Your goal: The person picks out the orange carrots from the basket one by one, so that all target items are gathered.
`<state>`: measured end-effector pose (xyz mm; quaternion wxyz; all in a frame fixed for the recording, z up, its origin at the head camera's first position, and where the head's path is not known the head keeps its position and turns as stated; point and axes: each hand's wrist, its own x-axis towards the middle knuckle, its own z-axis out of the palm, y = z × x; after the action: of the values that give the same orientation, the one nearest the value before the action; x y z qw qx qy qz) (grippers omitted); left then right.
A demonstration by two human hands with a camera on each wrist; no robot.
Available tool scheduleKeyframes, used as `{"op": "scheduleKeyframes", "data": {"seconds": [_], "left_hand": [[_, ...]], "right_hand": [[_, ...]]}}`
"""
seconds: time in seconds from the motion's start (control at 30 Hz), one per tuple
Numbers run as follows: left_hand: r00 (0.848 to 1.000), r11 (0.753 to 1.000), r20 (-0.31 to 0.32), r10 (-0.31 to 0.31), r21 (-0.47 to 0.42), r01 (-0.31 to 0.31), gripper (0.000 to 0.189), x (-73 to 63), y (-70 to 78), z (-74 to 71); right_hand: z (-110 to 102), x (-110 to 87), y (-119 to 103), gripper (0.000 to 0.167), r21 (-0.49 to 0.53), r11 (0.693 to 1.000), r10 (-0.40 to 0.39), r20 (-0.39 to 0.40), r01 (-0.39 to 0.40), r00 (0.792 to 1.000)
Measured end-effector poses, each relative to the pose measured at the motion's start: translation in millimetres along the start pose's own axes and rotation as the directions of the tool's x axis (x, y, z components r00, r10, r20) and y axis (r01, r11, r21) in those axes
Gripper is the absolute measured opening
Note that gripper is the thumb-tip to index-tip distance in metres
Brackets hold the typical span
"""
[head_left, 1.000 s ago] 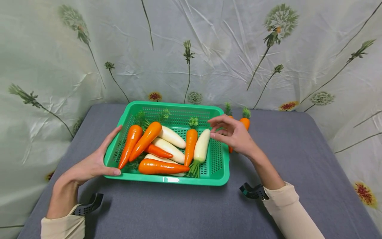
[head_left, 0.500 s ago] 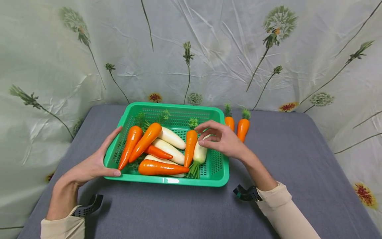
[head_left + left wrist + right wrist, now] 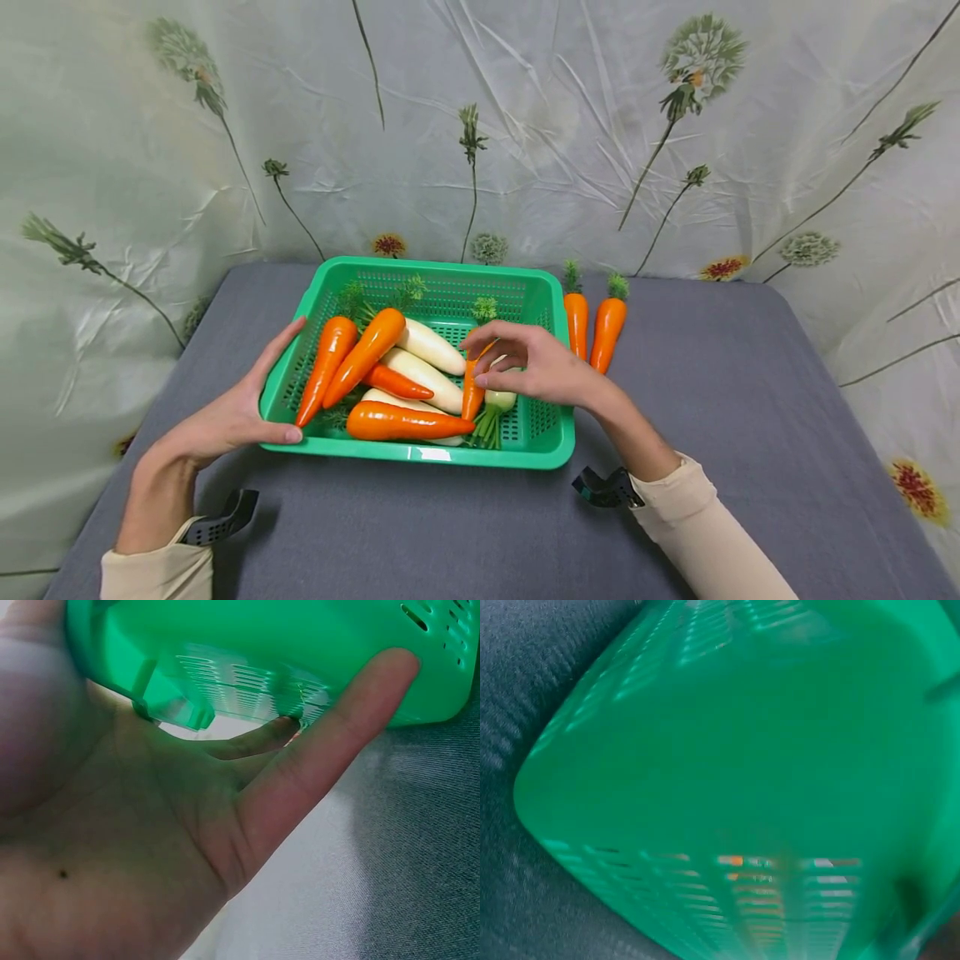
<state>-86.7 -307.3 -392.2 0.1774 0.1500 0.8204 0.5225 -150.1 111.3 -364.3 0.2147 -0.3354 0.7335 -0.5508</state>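
Note:
A green perforated plastic basket (image 3: 420, 455) holds several orange carrots and white radishes. My left hand (image 3: 232, 408) grips its left end, thumb on the front rim; in the left wrist view, fingers (image 3: 330, 735) of that hand lie along the outer wall. Over the right half of the basket, my right hand (image 3: 536, 362) has loosely bent fingers with nothing visible between them. Its fingertips overlap an upright-lying carrot (image 3: 472, 396), and the palm partly hides a white radish (image 3: 500, 400) with green stems. The right wrist view is filled by the basket's outer wall (image 3: 705, 750).
Two more carrots, one (image 3: 610, 321) and another (image 3: 576, 321), lie on the grey cloth-covered table (image 3: 712, 417) just beyond the basket's right side. A flower-printed curtain (image 3: 525, 150) hangs behind the table.
My right hand has moved left and toward me, from the basket's right rim to over the right-hand carrot, uncovering the two carrots outside. The left hand and basket have stayed put.

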Motion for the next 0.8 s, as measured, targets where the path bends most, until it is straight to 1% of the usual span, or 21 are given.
{"op": "scheduleKeyframes", "data": {"seconds": [0.13, 0.3, 0.47, 0.6, 0.8], "left_hand": [[1.0, 1.0, 0.007, 0.002, -0.014, -0.001, 0.129, 0.3, -0.5, -0.1], [1.0, 1.0, 0.006, 0.001, -0.025, 0.0, 0.129, 0.2, -1.2, 0.8], [1.0, 1.0, 0.001, 0.004, -0.013, -0.004, 0.128, -0.7, -2.0, 0.7], [1.0, 1.0, 0.003, 0.004, -0.018, -0.004, 0.128, 0.8, -2.0, 1.0], [1.0, 0.998, 0.005, -0.005, -0.06, 0.006, 0.126, -0.9, -2.1, 2.9]], "right_hand": [[7, 4.0, -1, 0.038, -0.025, 0.999, 0.024, 0.061, -0.022, 0.998], [16, 10.5, -2, 0.041, -0.045, 0.998, 0.057, 0.137, -0.051, 0.989], [25, 16.0, -3, 0.039, -0.057, 0.996, 0.07, 0.162, -0.062, 0.984], [29, 16.8, 0, 0.037, -0.054, 0.996, 0.081, 0.177, -0.073, 0.981], [34, 16.3, 4, 0.037, -0.072, 0.994, 0.098, 0.222, -0.084, 0.97]]}}
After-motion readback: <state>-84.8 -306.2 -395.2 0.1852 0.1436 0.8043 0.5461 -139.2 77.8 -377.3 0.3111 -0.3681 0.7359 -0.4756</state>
